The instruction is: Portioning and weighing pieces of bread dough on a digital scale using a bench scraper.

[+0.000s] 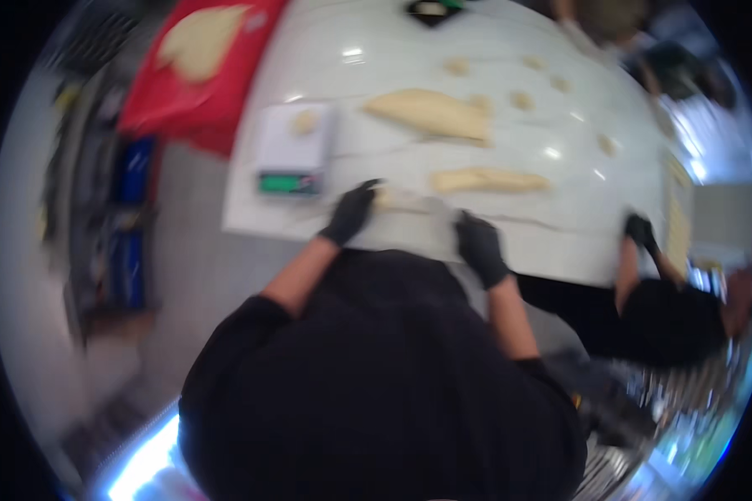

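My left hand (354,213), in a black glove, is at the near edge of the white table (276,216). Its fingers reach beside a small piece of dough (383,199); blur hides whether they grip it. My right hand (481,247), also gloved in black, is closed around what looks like a pale, flat dough scraper (440,211), blurred against the tabletop. Past it lies a long strip of dough (490,180), and farther back a large slab of dough (429,114). Left of these stands a digital kitchen scale (291,144) with a dough piece (304,122) on its platform.
Several small dough pieces (521,100) are scattered over the far right of the table. At the left, red plastic sheeting (182,103) bears a large dough mass (203,44). A co-worker's gloved hands (640,232) are at the right edge. Other people stand at the far right.
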Available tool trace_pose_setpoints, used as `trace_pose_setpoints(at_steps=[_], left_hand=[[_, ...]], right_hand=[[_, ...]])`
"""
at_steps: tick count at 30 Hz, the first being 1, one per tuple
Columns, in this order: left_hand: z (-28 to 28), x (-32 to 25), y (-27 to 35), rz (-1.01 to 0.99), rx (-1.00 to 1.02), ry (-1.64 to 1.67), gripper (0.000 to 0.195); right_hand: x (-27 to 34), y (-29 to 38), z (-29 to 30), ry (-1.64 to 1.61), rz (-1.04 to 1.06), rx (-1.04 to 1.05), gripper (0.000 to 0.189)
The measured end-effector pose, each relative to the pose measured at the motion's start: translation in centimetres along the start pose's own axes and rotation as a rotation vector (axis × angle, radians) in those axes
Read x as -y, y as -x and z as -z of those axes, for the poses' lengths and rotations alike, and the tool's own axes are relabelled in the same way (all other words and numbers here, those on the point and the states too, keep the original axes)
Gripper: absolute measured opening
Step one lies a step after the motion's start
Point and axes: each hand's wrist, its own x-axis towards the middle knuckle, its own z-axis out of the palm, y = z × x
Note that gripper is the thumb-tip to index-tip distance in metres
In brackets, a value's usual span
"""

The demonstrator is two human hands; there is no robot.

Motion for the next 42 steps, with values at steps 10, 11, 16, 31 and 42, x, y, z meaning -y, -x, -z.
trace_pose_setpoints(at_steps=[10,11,16,31,42], left_hand=[[1.6,-3.6,1.5,0.041,-0.136,-0.099,0.04],[2.4,-4.5,1.5,0.019,-0.144,-0.075,0.032],[10.4,-6.5,0.7,-0.061,-0.389,0.214,0.046],[16.6,-5.5,-12.3,-0.021,-0.081,-0.732,0.049],[19.7,-7.7,-12.0,-0.532,-0.444,-0.08,0.038]], right_hand=[[2.2,-1.7,2.6,0.091,-0.072,0.044,0.026],[2.0,-1.7,2.4,0.082,-0.073,0.049,0.027],[1.3,-0.9,2.2,0.052,-0.103,0.063,0.03],[0.9,-0.8,1.3,0.02,-0.104,0.011,0.033],[2.0,0.8,3.3,-0.072,-0.219,0.071,0.035]])
